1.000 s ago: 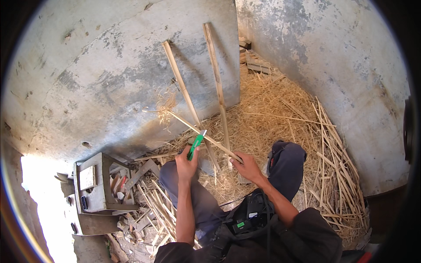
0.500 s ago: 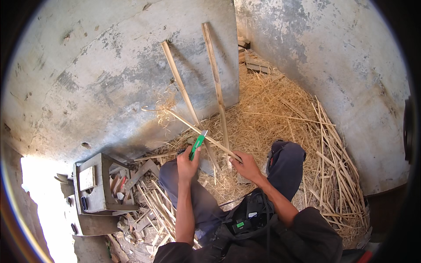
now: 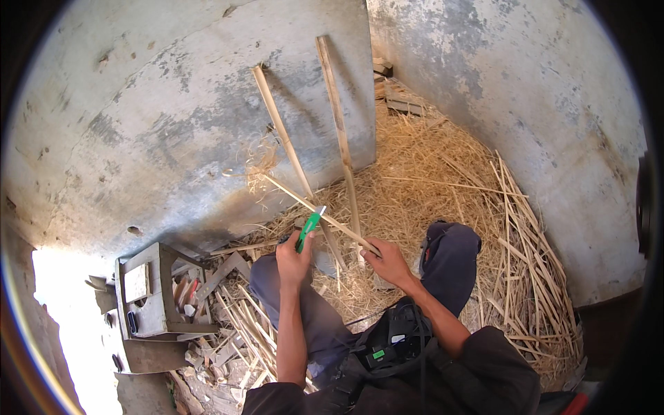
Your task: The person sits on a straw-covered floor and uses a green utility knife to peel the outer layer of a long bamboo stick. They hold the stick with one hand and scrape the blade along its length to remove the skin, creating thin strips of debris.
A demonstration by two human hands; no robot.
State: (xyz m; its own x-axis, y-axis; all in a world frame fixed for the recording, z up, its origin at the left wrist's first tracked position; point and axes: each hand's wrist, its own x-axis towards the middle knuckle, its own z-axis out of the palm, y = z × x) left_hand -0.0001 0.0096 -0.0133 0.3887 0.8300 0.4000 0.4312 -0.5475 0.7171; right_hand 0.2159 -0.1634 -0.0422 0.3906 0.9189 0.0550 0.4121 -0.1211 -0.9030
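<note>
My left hand [image 3: 294,257] is closed around a green utility knife [image 3: 308,232], its blade lying against a thin wooden strip [image 3: 346,232]. The near end of that strip is gripped in my right hand [image 3: 389,261], and from there it slants up and to the left. Curled shavings [image 3: 261,166] cling in a tuft to its far end. Behind it, two longer wooden sticks [image 3: 281,128] lean toward the grey wall, their lower ends near my legs.
Shavings [image 3: 429,166] cover the floor ahead. A pile of cut strips [image 3: 529,277] curves along the right wall. At left stands a wooden stool-like frame [image 3: 162,297], with scraps and more strips [image 3: 245,321] beside it. Worn plaster walls [image 3: 173,138] rise ahead and right.
My left hand and the knife have shifted slightly left and down along the strip. My right hand holds nearly the same place.
</note>
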